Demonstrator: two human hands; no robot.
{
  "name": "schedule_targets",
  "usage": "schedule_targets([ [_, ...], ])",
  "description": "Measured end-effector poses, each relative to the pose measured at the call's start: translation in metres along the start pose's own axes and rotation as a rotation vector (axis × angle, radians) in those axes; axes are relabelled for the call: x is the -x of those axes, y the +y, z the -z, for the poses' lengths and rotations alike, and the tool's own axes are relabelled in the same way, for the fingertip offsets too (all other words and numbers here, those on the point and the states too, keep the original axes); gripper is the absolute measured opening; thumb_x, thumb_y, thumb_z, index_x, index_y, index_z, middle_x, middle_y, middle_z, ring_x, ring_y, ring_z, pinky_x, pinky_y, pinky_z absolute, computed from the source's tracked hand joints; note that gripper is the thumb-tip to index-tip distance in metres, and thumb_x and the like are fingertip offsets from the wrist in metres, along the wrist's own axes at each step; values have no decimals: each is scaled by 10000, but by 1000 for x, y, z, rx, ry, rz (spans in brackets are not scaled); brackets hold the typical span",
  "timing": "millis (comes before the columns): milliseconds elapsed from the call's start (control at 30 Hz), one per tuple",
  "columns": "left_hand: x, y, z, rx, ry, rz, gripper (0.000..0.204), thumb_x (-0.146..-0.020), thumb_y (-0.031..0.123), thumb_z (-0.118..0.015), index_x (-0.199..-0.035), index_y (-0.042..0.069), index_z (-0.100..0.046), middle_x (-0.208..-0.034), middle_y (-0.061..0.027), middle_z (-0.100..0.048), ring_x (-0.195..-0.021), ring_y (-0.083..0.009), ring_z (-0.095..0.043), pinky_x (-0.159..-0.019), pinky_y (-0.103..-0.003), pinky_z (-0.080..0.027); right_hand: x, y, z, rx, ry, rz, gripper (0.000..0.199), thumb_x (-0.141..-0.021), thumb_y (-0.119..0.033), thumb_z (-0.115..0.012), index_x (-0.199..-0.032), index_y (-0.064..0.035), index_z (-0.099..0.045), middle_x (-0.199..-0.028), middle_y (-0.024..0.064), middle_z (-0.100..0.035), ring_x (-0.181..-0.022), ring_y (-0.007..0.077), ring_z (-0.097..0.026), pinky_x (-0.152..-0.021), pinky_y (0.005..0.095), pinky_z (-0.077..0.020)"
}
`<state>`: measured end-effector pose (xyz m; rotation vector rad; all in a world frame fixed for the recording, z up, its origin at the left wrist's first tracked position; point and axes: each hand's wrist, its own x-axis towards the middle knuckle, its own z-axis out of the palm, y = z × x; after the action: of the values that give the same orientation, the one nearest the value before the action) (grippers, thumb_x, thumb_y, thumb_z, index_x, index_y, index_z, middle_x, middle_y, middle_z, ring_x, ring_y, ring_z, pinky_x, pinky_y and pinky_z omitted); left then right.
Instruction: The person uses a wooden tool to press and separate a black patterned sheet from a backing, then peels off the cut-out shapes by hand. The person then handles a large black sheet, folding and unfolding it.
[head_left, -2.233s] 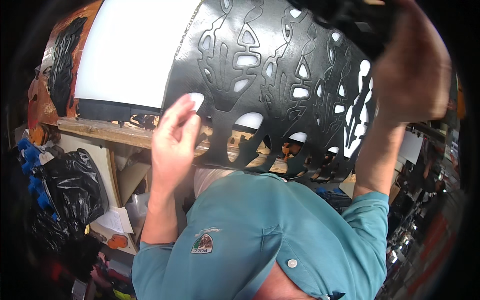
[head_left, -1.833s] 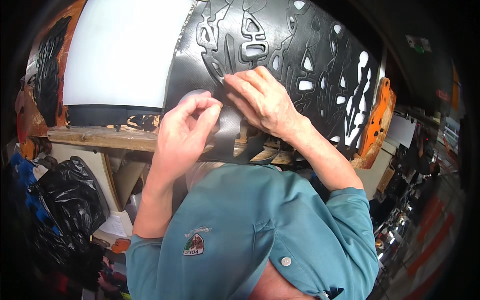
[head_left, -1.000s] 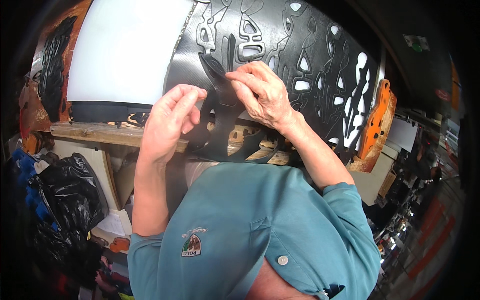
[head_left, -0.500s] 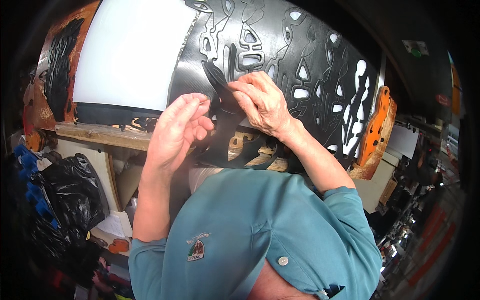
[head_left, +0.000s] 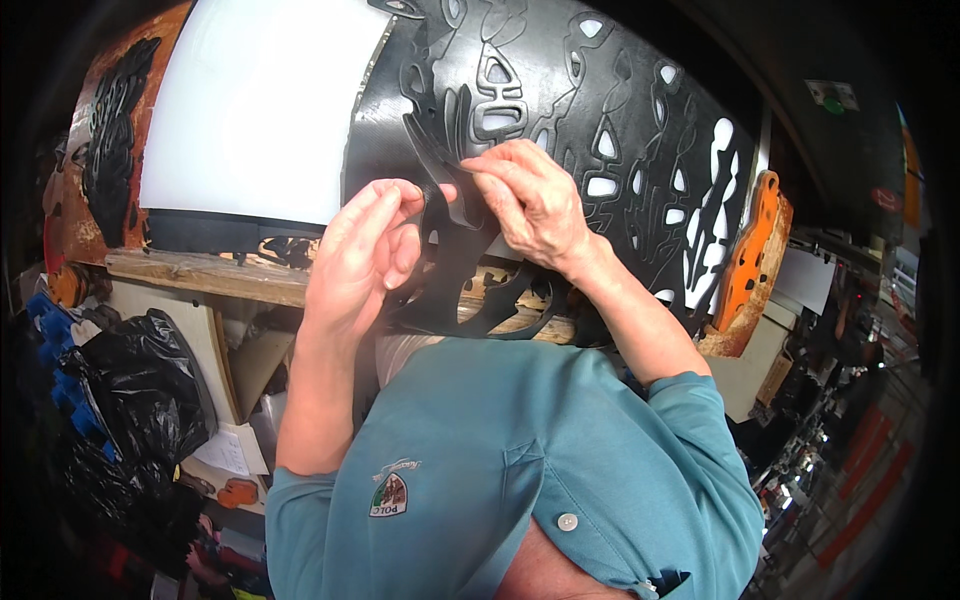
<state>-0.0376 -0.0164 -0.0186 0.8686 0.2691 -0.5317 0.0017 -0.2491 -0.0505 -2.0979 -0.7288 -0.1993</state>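
Observation:
A big black rubber-like sheet (head_left: pixel 400 140), cut through with curved shapes and openings, lies over the bench. Its near part sags over the front edge, and a narrow black strip (head_left: pixel 428 150) stands up from it between my hands. My left hand (head_left: pixel 350 250) is closed at the fingertips around the lower part of this strip, one fingertip showing past its far side. My right hand (head_left: pixel 530 205) pinches the raised edge of the black sheet beside the strip. What lies inside the right pinch is mostly hidden.
A white panel (head_left: pixel 255 110) lies left of the sheet. Along the front runs a wooden bench edge (head_left: pixel 210 275). An orange cut-out piece (head_left: pixel 750 255) stands at the right end. Below left are a black plastic bag (head_left: pixel 150 385) and blue pieces (head_left: pixel 65 385).
My left hand has shifted slightly right, and its fingers now meet the black strip. The strip has bent and separated further from the sheet. My right hand stays nearly in place, still pinching.

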Motion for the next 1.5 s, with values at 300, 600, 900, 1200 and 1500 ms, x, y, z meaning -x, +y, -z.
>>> schedule_targets([
  [300, -11, -2, -6, 143, 4, 64, 239, -1140, 230, -495, -1177, 30, -621, -1092, -118, -704, -627, -71, -519, -510, -194, -392, -3, -7, -4, -70, 39, -153, 257, -864, -137, -822, -1067, 8, -757, -937, 136, -694, -876, 305, -672, -769, 396, -555],
  [600, 22, 17, -33, -836, 442, -311, 197, -1043, 99, -655, -1185, -37, -661, -949, -91, -739, -732, -90, -652, -650, -226, -543, -12, -5, 33, -902, 237, -918, 291, -987, -371, -780, -944, -83, -767, -809, -69, -640, -716, 23, -525, -658, 227, -440],
  [900, -72, -9, -70, -1055, 141, -639, 453, -929, 298, -834, -1060, 18, -504, -745, -106, -617, -612, -242, -663, -557, -376, -534, -25, -16, 36, -1128, 298, -828, 292, -1092, -322, -633, -946, -97, -747, -767, -70, -594, -695, 37, -511, -648, 240, -423],
  [1200, -101, -23, -49, -966, 61, -923, 210, -1038, 189, -686, -991, 27, -562, -668, -120, -569, -545, -304, -581, -524, -381, -495, -28, -18, 23, -1048, 312, -763, 332, -1110, -322, -592, -994, -52, -745, -849, -35, -666, -704, 38, -537, -594, 231, -427],
  [1500, -112, -7, -20, -1085, 500, -1013, 361, -1157, 313, -465, -969, 36, -602, -718, -7, -532, -561, -111, -484, -528, -278, -434, -20, -2, 46, -741, 484, -735, 384, -1099, -380, -601, -838, -109, -683, -732, -23, -651, -568, 43, -531, -511, 204, -386],
])
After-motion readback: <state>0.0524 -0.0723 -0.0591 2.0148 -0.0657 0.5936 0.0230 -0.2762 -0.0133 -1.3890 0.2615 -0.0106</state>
